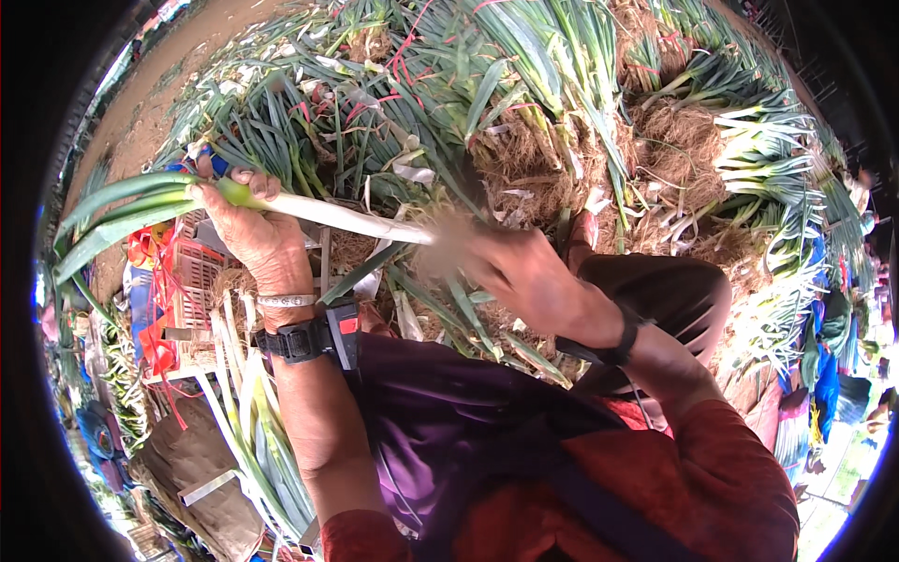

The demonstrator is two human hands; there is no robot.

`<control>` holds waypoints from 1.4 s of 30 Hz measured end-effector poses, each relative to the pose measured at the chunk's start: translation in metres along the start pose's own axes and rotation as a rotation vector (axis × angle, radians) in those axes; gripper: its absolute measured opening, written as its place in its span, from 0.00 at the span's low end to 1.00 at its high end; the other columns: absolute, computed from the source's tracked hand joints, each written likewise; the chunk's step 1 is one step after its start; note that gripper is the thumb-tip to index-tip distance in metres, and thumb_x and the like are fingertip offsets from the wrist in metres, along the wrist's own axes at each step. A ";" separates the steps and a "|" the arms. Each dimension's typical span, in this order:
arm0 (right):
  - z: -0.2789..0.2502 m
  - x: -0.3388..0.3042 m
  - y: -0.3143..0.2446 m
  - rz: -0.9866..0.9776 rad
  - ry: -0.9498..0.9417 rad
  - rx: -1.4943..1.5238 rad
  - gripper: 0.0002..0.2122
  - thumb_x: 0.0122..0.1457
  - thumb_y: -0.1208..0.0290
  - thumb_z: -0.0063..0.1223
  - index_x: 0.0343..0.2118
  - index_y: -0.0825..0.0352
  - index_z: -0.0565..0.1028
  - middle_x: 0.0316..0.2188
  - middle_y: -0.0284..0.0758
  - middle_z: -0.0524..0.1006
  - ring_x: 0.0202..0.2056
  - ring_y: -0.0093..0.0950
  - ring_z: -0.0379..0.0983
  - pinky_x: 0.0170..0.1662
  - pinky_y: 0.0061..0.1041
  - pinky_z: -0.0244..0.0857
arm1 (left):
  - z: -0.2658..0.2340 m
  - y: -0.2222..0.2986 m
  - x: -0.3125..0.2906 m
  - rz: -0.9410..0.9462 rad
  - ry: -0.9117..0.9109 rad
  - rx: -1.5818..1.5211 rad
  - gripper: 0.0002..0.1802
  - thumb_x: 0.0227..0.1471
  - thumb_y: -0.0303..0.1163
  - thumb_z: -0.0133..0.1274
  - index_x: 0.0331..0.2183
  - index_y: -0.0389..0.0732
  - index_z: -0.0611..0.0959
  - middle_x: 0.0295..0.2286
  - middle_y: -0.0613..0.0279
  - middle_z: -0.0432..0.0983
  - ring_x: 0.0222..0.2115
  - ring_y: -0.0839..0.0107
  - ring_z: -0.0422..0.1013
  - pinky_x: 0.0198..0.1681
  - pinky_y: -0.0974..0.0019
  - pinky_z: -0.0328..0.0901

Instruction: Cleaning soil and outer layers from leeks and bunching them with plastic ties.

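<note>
My left hand (245, 225) clamped round the leek (309, 214) where white stalk meets green leaves, stalk running rightward into my right hand (510, 272), blurred, closed on its root end, leek heap (562, 103) beyond

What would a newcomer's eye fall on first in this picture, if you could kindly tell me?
Most striking is the long white-stalked green onion with green leaves, held level across the middle by the left hand, while the right hand, blurred, grips its root end. Behind them a great heap of bundled green onions with brown matted roots fills the top. A red plastic crate sits at the left.
</note>
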State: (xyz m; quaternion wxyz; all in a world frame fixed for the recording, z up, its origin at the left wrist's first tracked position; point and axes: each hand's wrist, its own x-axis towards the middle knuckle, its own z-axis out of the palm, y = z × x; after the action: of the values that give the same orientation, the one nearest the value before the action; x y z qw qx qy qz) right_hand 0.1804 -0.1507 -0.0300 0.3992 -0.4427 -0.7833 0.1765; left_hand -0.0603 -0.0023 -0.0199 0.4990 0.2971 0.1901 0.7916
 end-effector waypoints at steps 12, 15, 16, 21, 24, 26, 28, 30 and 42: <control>0.070 0.032 0.040 0.237 -0.148 0.229 0.05 0.45 0.73 0.58 0.25 0.68 0.77 0.18 0.38 0.75 0.18 0.29 0.73 0.23 0.25 0.67 | 0.022 0.006 -0.029 0.018 -0.165 0.064 0.29 0.55 0.51 0.47 0.52 0.44 0.65 0.21 0.65 0.66 0.17 0.78 0.60 0.19 0.75 0.57; 0.070 0.027 0.041 0.237 -0.171 0.272 0.08 0.49 0.77 0.57 0.32 0.71 0.76 0.17 0.39 0.74 0.17 0.24 0.73 0.21 0.23 0.67 | 0.024 0.003 -0.030 0.017 -0.151 0.076 0.30 0.55 0.53 0.47 0.51 0.43 0.66 0.21 0.66 0.66 0.17 0.78 0.60 0.19 0.75 0.56; 0.069 0.027 0.038 0.268 -0.204 0.319 0.09 0.50 0.78 0.56 0.36 0.73 0.76 0.17 0.39 0.74 0.16 0.22 0.73 0.20 0.22 0.67 | 0.025 0.003 -0.031 0.021 -0.142 0.085 0.30 0.55 0.53 0.47 0.51 0.42 0.67 0.21 0.66 0.65 0.17 0.78 0.60 0.19 0.75 0.56; 0.082 0.018 0.046 0.265 -0.193 0.259 0.07 0.51 0.78 0.54 0.34 0.73 0.76 0.17 0.36 0.74 0.14 0.21 0.70 0.17 0.23 0.65 | 0.026 0.001 -0.033 -0.029 -0.190 0.021 0.32 0.54 0.57 0.45 0.48 0.39 0.69 0.17 0.70 0.60 0.16 0.80 0.55 0.18 0.76 0.54; 0.096 0.004 0.068 0.383 -0.279 0.355 0.04 0.52 0.78 0.52 0.29 0.72 0.74 0.20 0.34 0.74 0.15 0.20 0.70 0.17 0.23 0.65 | 0.023 0.005 -0.028 -0.115 -0.351 -0.129 0.34 0.54 0.60 0.42 0.46 0.37 0.72 0.14 0.72 0.57 0.16 0.81 0.52 0.16 0.77 0.52; 0.100 -0.005 0.076 0.624 -0.152 0.842 0.02 0.53 0.79 0.50 0.27 0.71 0.73 0.22 0.35 0.75 0.18 0.19 0.70 0.20 0.22 0.66 | 0.018 0.009 -0.020 -0.167 -0.413 -0.258 0.37 0.53 0.63 0.40 0.42 0.35 0.74 0.12 0.74 0.55 0.15 0.82 0.49 0.14 0.79 0.49; 0.102 -0.012 0.070 0.954 0.235 1.728 0.01 0.53 0.80 0.49 0.27 0.69 0.72 0.25 0.36 0.75 0.21 0.19 0.71 0.23 0.22 0.67 | 0.010 0.013 -0.016 -0.198 -0.387 -0.322 0.38 0.52 0.62 0.42 0.43 0.34 0.73 0.12 0.74 0.55 0.14 0.82 0.49 0.14 0.79 0.49; 0.093 -0.015 0.067 0.821 0.062 1.207 0.02 0.52 0.77 0.51 0.29 0.67 0.73 0.26 0.35 0.75 0.23 0.22 0.72 0.26 0.24 0.67 | 0.004 0.014 -0.014 -0.215 -0.397 -0.391 0.39 0.51 0.62 0.43 0.44 0.33 0.72 0.12 0.74 0.55 0.14 0.82 0.49 0.14 0.79 0.49; 0.066 0.018 0.007 0.107 -0.167 -0.188 0.08 0.52 0.70 0.51 0.30 0.69 0.73 0.22 0.40 0.72 0.25 0.37 0.73 0.28 0.33 0.68 | 0.011 0.011 -0.022 -0.114 -0.193 -0.071 0.40 0.51 0.66 0.39 0.42 0.35 0.74 0.11 0.73 0.54 0.14 0.81 0.48 0.14 0.78 0.46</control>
State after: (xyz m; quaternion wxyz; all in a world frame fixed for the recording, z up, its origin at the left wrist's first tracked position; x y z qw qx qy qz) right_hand 0.1275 -0.1261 -0.0671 0.2793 -0.5031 -0.8021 0.1595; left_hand -0.0532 -0.0274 -0.0109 0.5694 0.3429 0.1298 0.7358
